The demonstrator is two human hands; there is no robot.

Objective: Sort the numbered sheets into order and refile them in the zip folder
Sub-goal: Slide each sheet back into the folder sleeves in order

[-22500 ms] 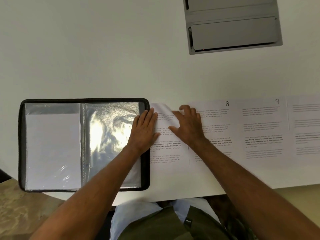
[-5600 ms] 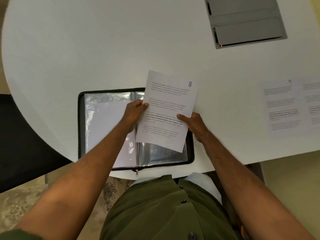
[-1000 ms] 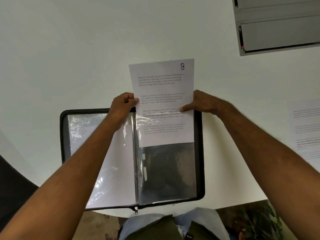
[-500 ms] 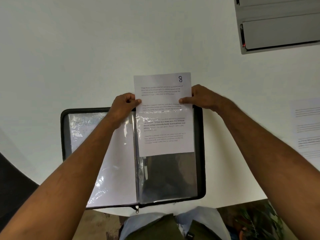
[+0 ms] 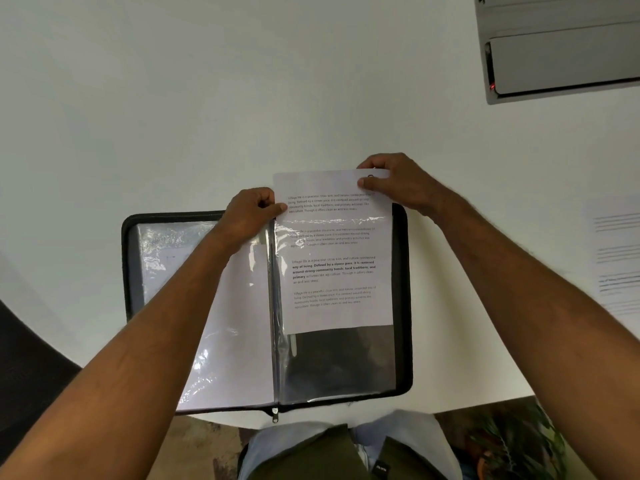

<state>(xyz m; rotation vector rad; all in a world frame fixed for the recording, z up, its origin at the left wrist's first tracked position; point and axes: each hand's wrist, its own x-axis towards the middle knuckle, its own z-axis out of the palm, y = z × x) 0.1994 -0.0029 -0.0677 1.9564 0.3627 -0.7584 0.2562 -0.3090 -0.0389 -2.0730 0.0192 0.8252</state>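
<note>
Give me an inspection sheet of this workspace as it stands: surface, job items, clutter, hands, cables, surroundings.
Surface: white round-edged table.
Job's things: black zip folder lies open, with clear plastic sleeves; white printed sheet sits partway down the right-hand sleeve, its top sticking out and its number hidden by the thumb. More printed sheets lie at the table's right edge.
Clutter: grey flat device at the far right, with a small red light.
Hands: left hand pinches the sheet's left edge by the sleeve mouth; right hand pinches its top right corner.
Cables: nothing seen.
Surroundings: green plant on the floor, lower right; dark shape at lower left, unclear.
</note>
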